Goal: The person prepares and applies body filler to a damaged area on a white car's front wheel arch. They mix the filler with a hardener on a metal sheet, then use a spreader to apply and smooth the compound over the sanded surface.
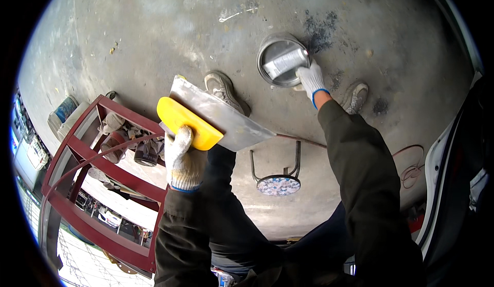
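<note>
My left hand (184, 159), in a white knit glove, is closed with its thumb over a yellow plastic spreader (188, 122). A flat grey mixing board (231, 122), smeared on its face, lies under the spreader and seems held by the same hand. My right hand (312, 78), gloved too, grips the edge of a round metal can (263, 71). Within the can's rim shows a pale printed cylinder (286, 63), its end close to my thumb. Whether the can rests on the floor or is lifted, I cannot tell.
A dark red metal frame rack (113, 181) at left holds several used cans (146, 153). Between my legs stands a round stool (278, 185) with a patterned seat. A thin red hose (411, 171) curls at right, near a white vehicle door edge (436, 168). Concrete floor (154, 35) spreads ahead.
</note>
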Motion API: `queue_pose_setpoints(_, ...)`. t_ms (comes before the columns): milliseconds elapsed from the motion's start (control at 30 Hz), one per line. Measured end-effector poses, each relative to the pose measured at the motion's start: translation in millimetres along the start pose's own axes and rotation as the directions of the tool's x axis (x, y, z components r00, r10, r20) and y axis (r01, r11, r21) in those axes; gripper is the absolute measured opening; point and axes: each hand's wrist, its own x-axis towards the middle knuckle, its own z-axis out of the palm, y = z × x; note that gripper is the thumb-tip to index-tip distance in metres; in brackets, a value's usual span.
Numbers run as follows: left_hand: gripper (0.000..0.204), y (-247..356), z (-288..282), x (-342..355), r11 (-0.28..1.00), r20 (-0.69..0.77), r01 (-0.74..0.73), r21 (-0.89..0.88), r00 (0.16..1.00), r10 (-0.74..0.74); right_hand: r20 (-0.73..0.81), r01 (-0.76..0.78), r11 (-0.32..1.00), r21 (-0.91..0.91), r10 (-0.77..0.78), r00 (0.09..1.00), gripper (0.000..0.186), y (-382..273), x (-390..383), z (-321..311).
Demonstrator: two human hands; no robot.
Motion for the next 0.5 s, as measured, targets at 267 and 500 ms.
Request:
queue_pose_setpoints(267, 0.047, -4, -18, 13, 0.999, -0.023, -0.041, 0.01, 0.999, 0.042, 0.528, 0.073, 0.837, -0.543, 0.273, 0.804, 0.064, 223, -81, -23)
queue_pose_setpoints(500, 0.048, -11, -25, 11, 0.99, -0.089, -0.036, 0.136, 0.995, 0.049, 0.536, 0.477, 0.245, -0.844, 0.359, 0.764, 0.027, 357, -185, 45)
